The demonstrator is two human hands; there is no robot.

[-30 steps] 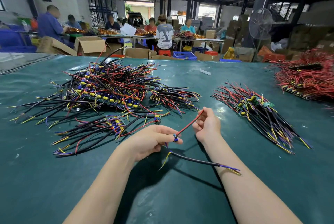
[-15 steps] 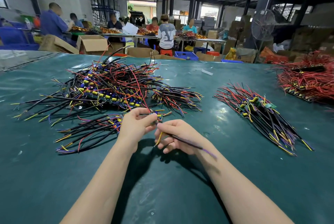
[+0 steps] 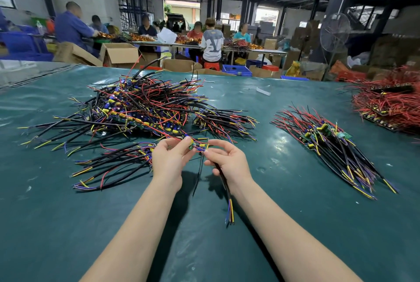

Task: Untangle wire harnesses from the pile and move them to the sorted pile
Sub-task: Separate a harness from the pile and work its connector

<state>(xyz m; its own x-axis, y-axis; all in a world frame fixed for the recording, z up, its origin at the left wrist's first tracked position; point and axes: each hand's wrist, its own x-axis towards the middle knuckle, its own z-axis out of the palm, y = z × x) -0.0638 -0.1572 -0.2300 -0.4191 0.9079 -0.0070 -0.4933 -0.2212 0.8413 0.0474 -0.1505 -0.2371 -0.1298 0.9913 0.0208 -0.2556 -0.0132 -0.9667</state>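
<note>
A large tangled pile [image 3: 141,109] of black, red, blue and yellow wire harnesses lies on the green table at the left. The sorted pile [image 3: 327,143] lies fanned out at the right. Between them I hold one wire harness [image 3: 225,181] just above the table. My left hand [image 3: 169,161] pinches its small green board with yellow parts. My right hand [image 3: 229,161] grips the black cable, whose yellow, blue and red ends hang down toward me. A thin black wire dangles between my hands.
A smaller loose bunch of harnesses [image 3: 109,168] lies left of my hands. A heap of red wires [image 3: 388,104] sits at the far right edge. People work at tables behind, with cardboard boxes [image 3: 120,54] and a standing fan [image 3: 335,34].
My hands drew together near the pile's edge. The left hand now pinches the harness's board end and the right hand grips its cable, which swung down to hang toward me.
</note>
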